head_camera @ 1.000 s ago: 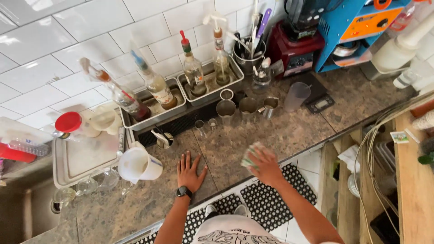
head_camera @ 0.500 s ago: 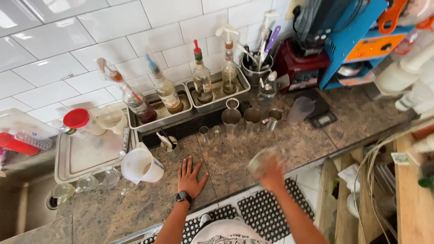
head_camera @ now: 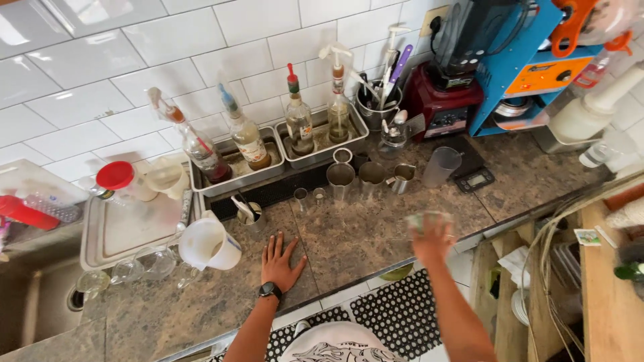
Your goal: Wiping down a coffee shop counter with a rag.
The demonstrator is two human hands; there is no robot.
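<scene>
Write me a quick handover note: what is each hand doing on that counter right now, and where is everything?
Left hand: flat on the stone counter, fingers spread, holding nothing, beside the tipped white jug.
Right hand: pressing a blurred pale cloth on the counter near its front edge, apparently wiping.
Metal measuring cups stand just behind; a clear plastic cup sits by the small scale.
How much of the counter is wiped cannot be told.

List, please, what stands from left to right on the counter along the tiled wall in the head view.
Red-lidded jar → four pump bottles in two metal trays → metal utensil cup → red-based blender → blue machine.
</scene>
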